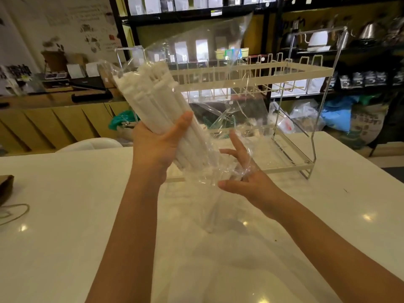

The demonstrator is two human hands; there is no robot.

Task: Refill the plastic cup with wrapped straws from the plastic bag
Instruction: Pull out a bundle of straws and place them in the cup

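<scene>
Your left hand (159,145) is wrapped around the bundle of wrapped straws (153,99), tilted up-left above the white table (65,215). Just right of the bundle, your right hand (244,178) has fingers spread, touching the clear plastic bag (218,88); the wire rack (262,75) stands behind the bundle.

Black shelving (271,9) (kettles), white table (65,237)

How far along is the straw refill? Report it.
Done: nothing shows as refilled; no plastic cup is clearly in view. In hand: the left hand grips a bundle of wrapped straws, while the right hand handles the clear plastic bag around them. Left: freeing the straws and loading the cup.
</scene>
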